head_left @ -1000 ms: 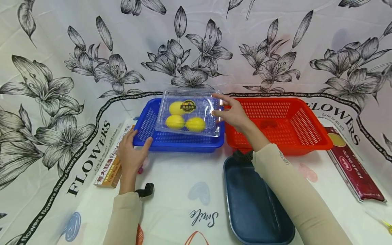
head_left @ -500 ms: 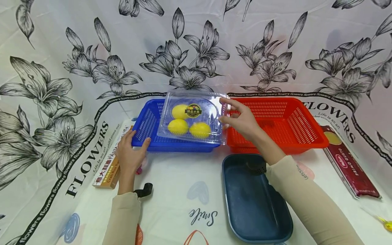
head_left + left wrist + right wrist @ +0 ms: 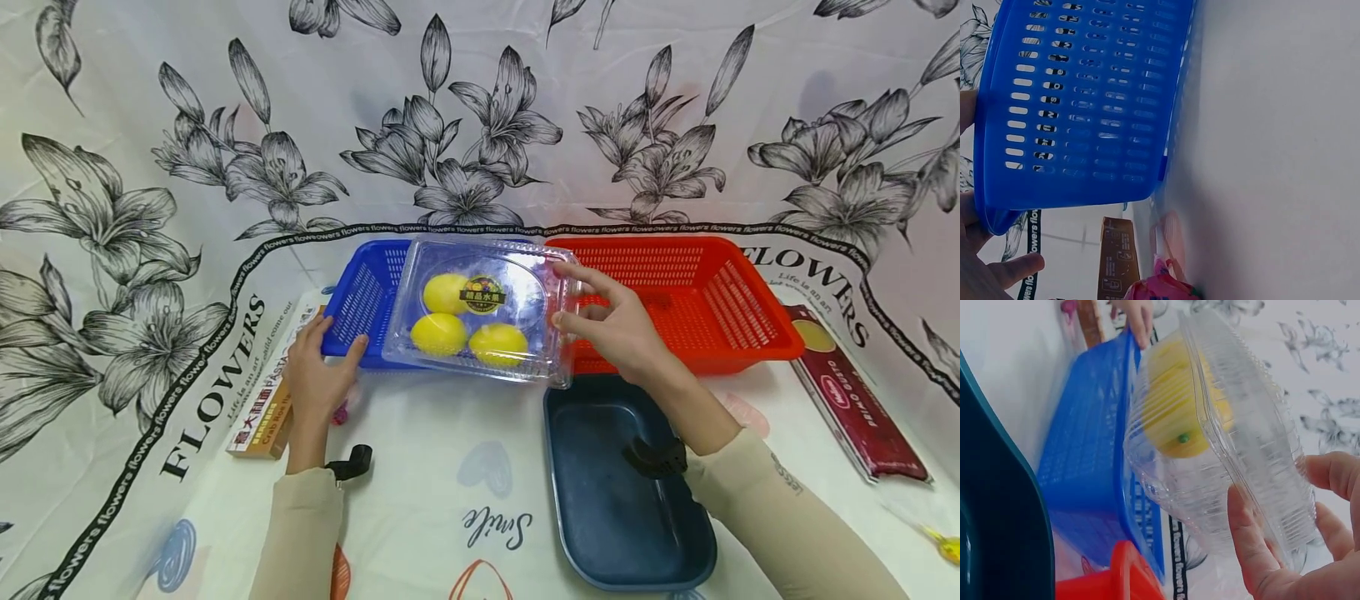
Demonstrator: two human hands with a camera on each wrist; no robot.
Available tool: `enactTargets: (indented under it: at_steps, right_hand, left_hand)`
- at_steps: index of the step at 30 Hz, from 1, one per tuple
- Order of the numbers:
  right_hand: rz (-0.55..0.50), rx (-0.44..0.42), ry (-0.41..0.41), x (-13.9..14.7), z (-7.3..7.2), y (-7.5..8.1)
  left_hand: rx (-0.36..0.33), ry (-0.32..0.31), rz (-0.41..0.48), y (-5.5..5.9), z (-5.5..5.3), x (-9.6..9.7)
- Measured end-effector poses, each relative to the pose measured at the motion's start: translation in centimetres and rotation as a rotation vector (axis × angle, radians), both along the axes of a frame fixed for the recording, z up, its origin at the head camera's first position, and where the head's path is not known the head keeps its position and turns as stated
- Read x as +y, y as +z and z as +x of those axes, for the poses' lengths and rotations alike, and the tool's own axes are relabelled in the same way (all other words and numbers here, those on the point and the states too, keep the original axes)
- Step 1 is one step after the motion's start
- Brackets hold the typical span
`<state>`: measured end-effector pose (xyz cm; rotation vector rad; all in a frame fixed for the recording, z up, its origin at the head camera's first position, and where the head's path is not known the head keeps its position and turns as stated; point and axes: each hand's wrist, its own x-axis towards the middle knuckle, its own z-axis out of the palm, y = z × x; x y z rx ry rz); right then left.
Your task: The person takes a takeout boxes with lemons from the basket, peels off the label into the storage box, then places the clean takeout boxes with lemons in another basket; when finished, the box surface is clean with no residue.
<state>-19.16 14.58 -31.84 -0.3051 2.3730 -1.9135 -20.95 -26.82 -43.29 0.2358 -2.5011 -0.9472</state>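
Clear plastic box (image 3: 486, 315), three yellow fruits (image 3: 440, 335) inside, hung left of right hand (image 3: 622, 325), which pinched its edge, thumb and fingers part-spread; left hand (image 3: 321, 371), loosely spread, touched rim of blue basket (image 3: 365, 287); red basket (image 3: 750, 321) lay beyond right hand

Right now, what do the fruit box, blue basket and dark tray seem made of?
Fruit box: thin, glossy clear plastic, judging by its see-through ribbed walls and glare. Blue basket: probably moulded plastic, with evenly coloured, slightly shiny slotted walls. Dark tray: smooth with soft highlights, perhaps plastic, possibly coated metal.
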Motion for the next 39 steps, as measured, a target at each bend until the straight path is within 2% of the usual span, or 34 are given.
enactTargets:
  at_steps: [8,15,22,31,39]
  right_hand:
    - [-0.025,0.031,0.078,-0.7,2.4,-0.2]
    - [-0.026,0.028,0.125,-1.4,4.7,-1.4]
    - [0.036,-0.006,0.150,-1.8,6.4,-2.7]
    - [0.062,-0.056,0.167,-2.4,7.5,-4.6]
    - [0.089,-0.084,0.154,-3.0,7.5,-6.4]
  left_hand:
    - [-0.004,-0.038,0.017,0.3,0.1,-0.6]
    - [-0.004,-0.050,0.019,0.3,0.2,-0.6]
    - [-0.017,-0.057,0.028,0.6,0.3,-0.6]
    - [-0.015,-0.084,0.053,0.6,0.1,-0.9]
    - [-0.022,-0.100,0.056,0.5,0.1,-1.3]
